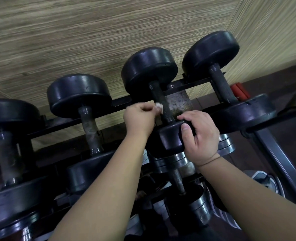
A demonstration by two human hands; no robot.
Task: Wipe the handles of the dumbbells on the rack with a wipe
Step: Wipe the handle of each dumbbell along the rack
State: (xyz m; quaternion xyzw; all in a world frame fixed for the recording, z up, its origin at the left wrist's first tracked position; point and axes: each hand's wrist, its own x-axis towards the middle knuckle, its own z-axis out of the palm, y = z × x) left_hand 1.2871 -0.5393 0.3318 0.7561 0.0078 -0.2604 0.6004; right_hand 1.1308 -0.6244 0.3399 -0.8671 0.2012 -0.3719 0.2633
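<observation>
Several black dumbbells lie across the top tier of a black rack [192, 84]. My left hand [140, 117] pinches a small white wipe [159, 106] against the left side of the dark knurled handle [161, 100] of the third dumbbell from the left. My right hand [200, 136] grips the near black head [168, 138] of that same dumbbell, thumb on its face and fingers over its top. To the left, a dumbbell with a worn grey handle [90, 129] rests untouched, and another handle [221, 84] lies to the right.
A tan wood-grain wall [91, 40] stands right behind the rack. Chrome plate dumbbells [176, 162] sit on a lower tier beneath my hands. A red object [238, 91] lies behind the rack at right, and a white shoe [263, 180] is on the floor.
</observation>
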